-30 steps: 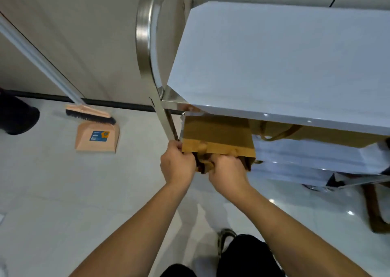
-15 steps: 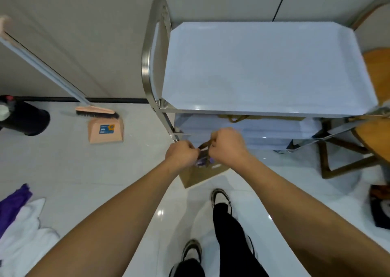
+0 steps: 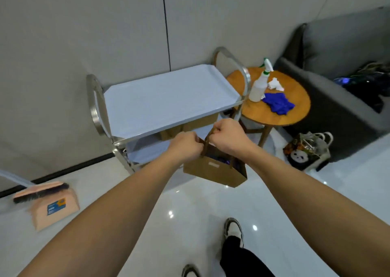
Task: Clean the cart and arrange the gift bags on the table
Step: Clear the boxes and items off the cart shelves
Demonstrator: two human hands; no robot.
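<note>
At frame centre, the left hand (image 3: 185, 146) and right hand (image 3: 226, 137) each grip a handle of a brown paper gift bag (image 3: 215, 171), hanging above the floor before the steel cart (image 3: 168, 99); the round wooden table (image 3: 274, 112) stands at centre right.

Brown paper gift bag (image 3: 213, 171) hanging upright mid-frame by its handles, steel cart (image 3: 168, 99) behind with more brown bags (image 3: 198, 124) on its middle shelf, round wooden tabletop (image 3: 272, 116) upper right
</note>
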